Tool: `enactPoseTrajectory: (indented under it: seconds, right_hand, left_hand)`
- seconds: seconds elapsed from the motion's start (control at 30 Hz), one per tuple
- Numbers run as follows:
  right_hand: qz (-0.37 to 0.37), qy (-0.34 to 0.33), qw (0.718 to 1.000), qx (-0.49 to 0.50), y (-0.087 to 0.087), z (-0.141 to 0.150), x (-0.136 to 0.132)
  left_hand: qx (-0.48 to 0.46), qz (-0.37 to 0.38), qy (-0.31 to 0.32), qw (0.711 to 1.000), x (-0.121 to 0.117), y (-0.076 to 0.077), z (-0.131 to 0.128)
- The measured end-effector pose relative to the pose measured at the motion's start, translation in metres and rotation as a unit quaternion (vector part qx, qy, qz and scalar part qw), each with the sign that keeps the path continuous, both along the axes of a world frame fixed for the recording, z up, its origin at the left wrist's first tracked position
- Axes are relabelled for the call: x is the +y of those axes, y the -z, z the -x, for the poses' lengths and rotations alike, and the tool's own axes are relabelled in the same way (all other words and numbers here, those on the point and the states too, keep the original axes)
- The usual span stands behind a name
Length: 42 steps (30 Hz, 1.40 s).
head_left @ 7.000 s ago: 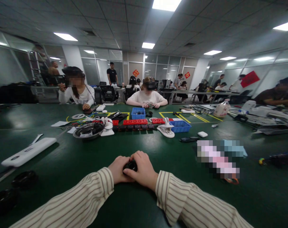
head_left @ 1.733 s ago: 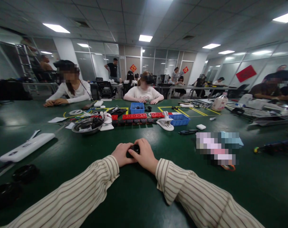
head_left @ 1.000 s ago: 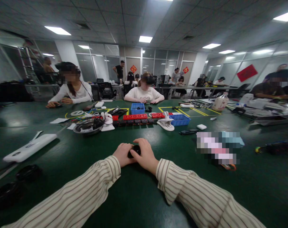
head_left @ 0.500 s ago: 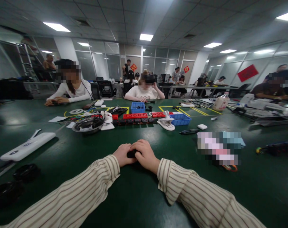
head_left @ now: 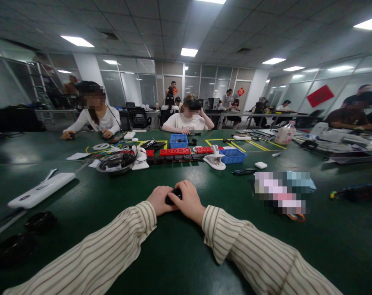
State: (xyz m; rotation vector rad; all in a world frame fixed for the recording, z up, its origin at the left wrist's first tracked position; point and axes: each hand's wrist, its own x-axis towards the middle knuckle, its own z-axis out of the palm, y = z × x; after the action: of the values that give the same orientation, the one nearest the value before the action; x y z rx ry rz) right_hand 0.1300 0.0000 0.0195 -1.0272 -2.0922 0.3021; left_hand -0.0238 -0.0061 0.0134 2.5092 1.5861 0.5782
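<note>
Both hands meet over the green table point(head_left: 186, 254) around a small black rounded object point(head_left: 173, 196), mostly covered by fingers, so I cannot tell its kind. My left hand point(head_left: 159, 200) grips its left side. Curled over its right side and top is my right hand point(head_left: 189, 198), thumb along the near edge. Part of the dark, glossy top shows between the hands. Whether the object rests on the table or is slightly raised is hidden.
Ahead lie red and black power strips point(head_left: 175, 154), a blue bin point(head_left: 233, 155), a white clip stand point(head_left: 215, 159) and a metal bowl point(head_left: 107, 170) with cables. On the left are a white elongated device point(head_left: 43, 189) and black coils point(head_left: 40, 221). People sit across the table.
My right-hand fingers have shifted slightly, and more of the black object shows between my hands. The view has tilted up a little. A person across at left has moved their hands apart.
</note>
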Motion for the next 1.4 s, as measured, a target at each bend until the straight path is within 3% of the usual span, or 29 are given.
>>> enactPoseTrajectory:
  seconds: [0.47, 0.8, 0.97, 1.4]
  right_hand:
    - [-0.05, -0.124, 0.99, -0.037, -0.01, -0.004, -0.008]
    - [-0.003, 0.001, 1.0, 0.011, -0.001, -0.003, 0.001]
    - [0.004, 0.011, 1.0, 0.001, -0.002, -0.001, 0.0]
    - [-0.04, -0.165, 0.985, -0.018, -0.011, -0.004, -0.008]
  left_hand:
    - [-0.009, 0.027, 0.033, 0.999, 0.005, 0.002, 0.003]
    - [-0.035, 0.028, 0.012, 0.999, 0.001, 0.002, 0.003]
    - [-0.026, 0.014, 0.009, 1.0, 0.002, 0.003, 0.003]
    - [-0.017, 0.019, 0.035, 0.999, 0.006, 0.006, 0.005]
